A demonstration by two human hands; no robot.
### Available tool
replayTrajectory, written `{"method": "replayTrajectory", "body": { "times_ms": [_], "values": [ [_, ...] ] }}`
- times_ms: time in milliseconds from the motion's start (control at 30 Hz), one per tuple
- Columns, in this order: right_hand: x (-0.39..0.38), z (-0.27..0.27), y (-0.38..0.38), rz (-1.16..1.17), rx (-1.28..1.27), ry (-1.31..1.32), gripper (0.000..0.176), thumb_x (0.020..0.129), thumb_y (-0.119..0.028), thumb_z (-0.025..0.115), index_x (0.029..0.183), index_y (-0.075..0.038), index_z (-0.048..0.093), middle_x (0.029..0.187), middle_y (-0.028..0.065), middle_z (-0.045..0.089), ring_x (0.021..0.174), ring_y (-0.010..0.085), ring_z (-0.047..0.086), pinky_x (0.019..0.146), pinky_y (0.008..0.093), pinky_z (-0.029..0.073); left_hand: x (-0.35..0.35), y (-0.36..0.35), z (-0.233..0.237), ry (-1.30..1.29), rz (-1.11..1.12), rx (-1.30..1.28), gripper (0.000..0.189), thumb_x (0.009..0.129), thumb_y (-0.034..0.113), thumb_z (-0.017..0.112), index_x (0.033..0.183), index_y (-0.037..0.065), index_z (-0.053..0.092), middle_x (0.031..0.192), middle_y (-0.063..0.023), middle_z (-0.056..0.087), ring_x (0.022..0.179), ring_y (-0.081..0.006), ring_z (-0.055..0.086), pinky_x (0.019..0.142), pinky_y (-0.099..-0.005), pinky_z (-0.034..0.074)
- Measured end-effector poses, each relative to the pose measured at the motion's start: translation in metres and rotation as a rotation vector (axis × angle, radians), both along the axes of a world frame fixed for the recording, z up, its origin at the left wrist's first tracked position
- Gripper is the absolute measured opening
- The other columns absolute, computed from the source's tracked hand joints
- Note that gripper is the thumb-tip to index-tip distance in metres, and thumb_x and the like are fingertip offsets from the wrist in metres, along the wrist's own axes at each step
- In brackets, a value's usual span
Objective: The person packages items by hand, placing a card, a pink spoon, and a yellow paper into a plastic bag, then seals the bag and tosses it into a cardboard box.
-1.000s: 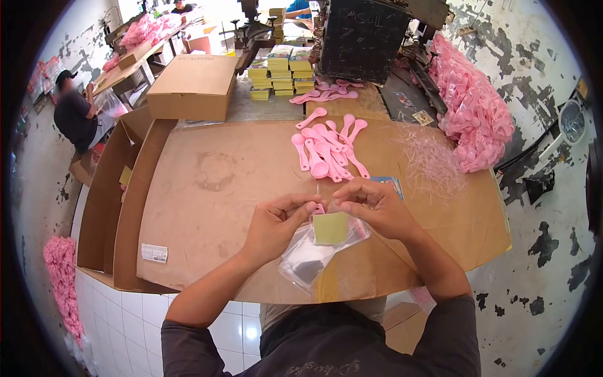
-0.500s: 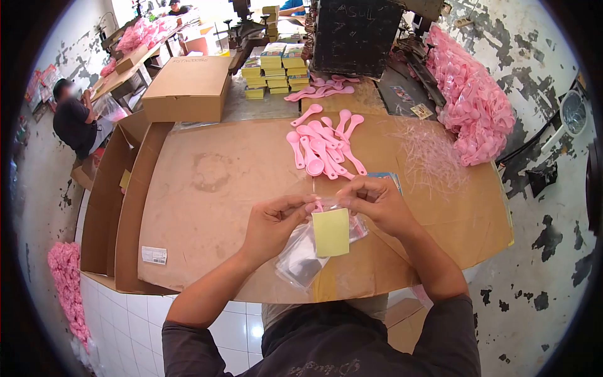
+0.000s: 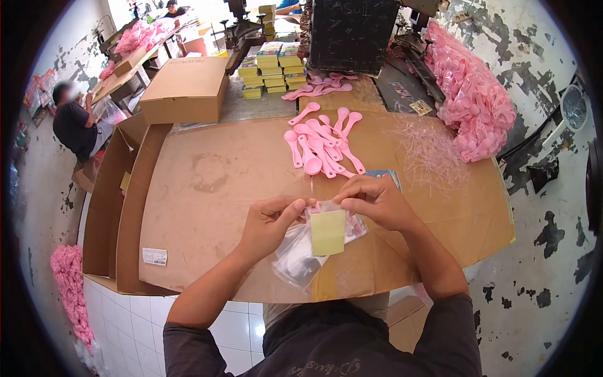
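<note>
Head view — a clear plastic bag [image 3: 298,254] pinched at its top over the desk [image 3: 213,188].
The left hand [image 3: 270,221] and the right hand [image 3: 377,202] were each clamped by thumb and fingers on the bag's upper edge, close together — a yellow card [image 3: 328,231] hung at the mouth between them. Loose pink spoons [image 3: 317,146] lay on the desk just beyond the hands.

On my monitor I am seeing the person wearing a dark charcoal shirt [image 3: 326,342] of soft cloth. Faint pale lettering [image 3: 320,367] is running across its front, too small for me to read. The left sleeve [image 3: 188,345] and right sleeve [image 3: 455,323] are ending near the elbows. The left hand [image 3: 267,223] and right hand [image 3: 377,201] are showing uncovered.
</note>
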State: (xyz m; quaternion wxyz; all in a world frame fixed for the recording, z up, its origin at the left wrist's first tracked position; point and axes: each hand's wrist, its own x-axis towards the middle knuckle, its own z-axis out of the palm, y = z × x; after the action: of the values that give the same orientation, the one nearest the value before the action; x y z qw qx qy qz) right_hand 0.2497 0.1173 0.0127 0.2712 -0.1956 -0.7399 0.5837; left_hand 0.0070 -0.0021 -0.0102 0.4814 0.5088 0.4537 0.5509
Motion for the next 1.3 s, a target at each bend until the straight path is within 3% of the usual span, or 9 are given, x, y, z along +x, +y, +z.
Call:
{"method": "replayTrajectory", "body": {
  "times_ms": [367,567,667,767,867,1000,1100,1200,1300],
  "values": [
    [-0.006,-0.006,-0.007,-0.017,-0.118,0.063,0.03,0.095,-0.006,0.072,0.123,0.003,0.066,0.103,0.0055,0.069,0.095,0.0105,0.064,0.087,0.0267,0.053,0.005,0.004,-0.005,-0.083,0.04,-0.066,0.022,0.099,0.004,0.068,0.118,-0.004,0.073,0.106,-0.0117,0.076,0.097,-0.0133,0.071,0.087,-0.0279,0.06],
    [-0.001,-0.005,-0.004,0.07,-0.024,-0.166,0.033,0.096,-0.004,0.069,0.128,0.003,0.063,0.103,0.0048,0.068,0.094,0.0105,0.064,0.085,0.0275,0.053,0.004,0.003,0.004,-0.075,0.122,0.076,0.035,0.1,0.005,0.067,0.133,-0.004,0.062,0.11,-0.011,0.075,0.095,-0.015,0.072,0.084,-0.0293,0.06],
    [-0.004,-0.002,-0.004,0.089,-0.073,-0.064,0.031,0.097,-0.003,0.068,0.126,0.003,0.064,0.104,0.0061,0.069,0.096,0.0106,0.065,0.083,0.0269,0.053,0.015,0.003,0.007,-0.194,0.104,0.12,0.036,0.1,0.005,0.066,0.134,-0.004,0.059,0.114,-0.0102,0.073,0.097,-0.0152,0.071,0.084,-0.028,0.06],
    [-0.005,0.013,-0.005,0.085,-0.202,0.054,0.026,0.097,-0.007,0.069,0.122,0.002,0.067,0.106,0.0059,0.071,0.098,0.0099,0.066,0.082,0.0277,0.052,-0.011,-0.001,0.007,-0.003,-0.156,-0.137,0.033,0.099,0.007,0.068,0.13,-0.002,0.062,0.115,-0.0105,0.072,0.099,-0.0158,0.071,0.084,-0.0301,0.06],
    [0.004,0.025,0.01,-0.176,0.192,-0.182,0.026,0.097,-0.012,0.069,0.12,0.001,0.068,0.106,0.0061,0.073,0.097,0.0126,0.067,0.083,0.0304,0.053,-0.038,-0.001,0.01,-0.054,0.008,-0.095,0.031,0.1,0.013,0.067,0.128,-0.001,0.064,0.117,-0.0112,0.071,0.1,-0.0159,0.071,0.083,-0.0328,0.061],
    [0.035,0.01,0.039,-0.408,0.556,-0.261,0.028,0.095,-0.015,0.071,0.118,-0.001,0.069,0.108,0.0094,0.073,0.098,0.0208,0.069,0.085,0.0349,0.053,-0.088,0.005,0.045,-0.535,0.737,0.464,0.034,0.107,0.027,0.057,0.13,0.003,0.062,0.124,-0.0079,0.068,0.107,-0.0168,0.069,0.092,-0.0354,0.058],
    [0.056,-0.005,0.054,-0.465,0.683,-0.362,0.029,0.091,-0.014,0.073,0.117,-0.002,0.07,0.109,0.012,0.071,0.102,0.0265,0.068,0.09,0.038,0.052,-0.102,0.005,0.048,-0.593,0.814,0.505,0.036,0.107,0.028,0.056,0.133,0.004,0.061,0.126,-0.0055,0.067,0.109,-0.0165,0.068,0.094,-0.0321,0.055],
    [0.067,-0.012,0.055,-0.461,0.872,-0.529,0.032,0.087,-0.016,0.075,0.116,-0.003,0.071,0.113,0.0136,0.066,0.11,0.0301,0.063,0.096,0.041,0.049,-0.083,0.01,0.019,-0.254,0.633,0.322,0.037,0.107,0.028,0.058,0.134,0.003,0.061,0.122,-0.0058,0.067,0.105,-0.016,0.068,0.09,-0.0294,0.054],
    [0.073,-0.014,0.057,-0.391,0.871,-0.59,0.036,0.085,-0.019,0.078,0.116,-0.003,0.072,0.117,0.0145,0.063,0.117,0.0324,0.059,0.102,0.0427,0.046,-0.044,0.014,-0.008,0.356,0.308,0.135,0.036,0.096,0.029,0.073,0.122,0.004,0.069,0.11,-0.0058,0.067,0.092,-0.015,0.066,0.081,-0.0292,0.051]
  ]
}}
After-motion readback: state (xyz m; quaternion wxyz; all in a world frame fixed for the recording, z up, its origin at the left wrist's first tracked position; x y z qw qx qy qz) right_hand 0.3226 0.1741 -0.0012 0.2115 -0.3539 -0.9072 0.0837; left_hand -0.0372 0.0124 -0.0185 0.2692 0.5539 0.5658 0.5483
